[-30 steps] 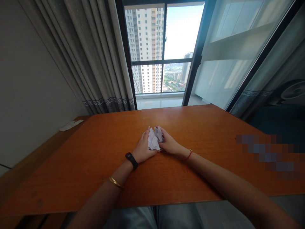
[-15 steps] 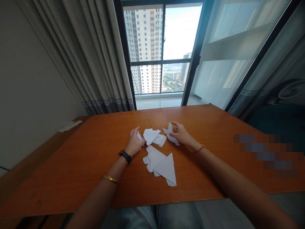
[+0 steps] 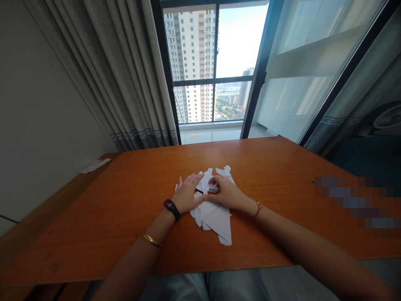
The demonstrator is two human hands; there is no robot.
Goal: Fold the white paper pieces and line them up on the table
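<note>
Several folded white paper pieces (image 3: 216, 219) lie heaped under both hands — left hand (image 3: 187, 195) flat atop, right hand (image 3: 226, 193) pinching one; folds made, pile unsorted.

No text, label, brand or number can be read anywhere in view.

Daylight is pouring through the tall dark-framed glass window (image 3: 213, 62), overexposing the sky, leaving the grey pleated curtains (image 3: 125, 75) dim, sheening the orange-brown wooden desk (image 3: 282, 167), while wide-angle distortion is bending the edges.
</note>
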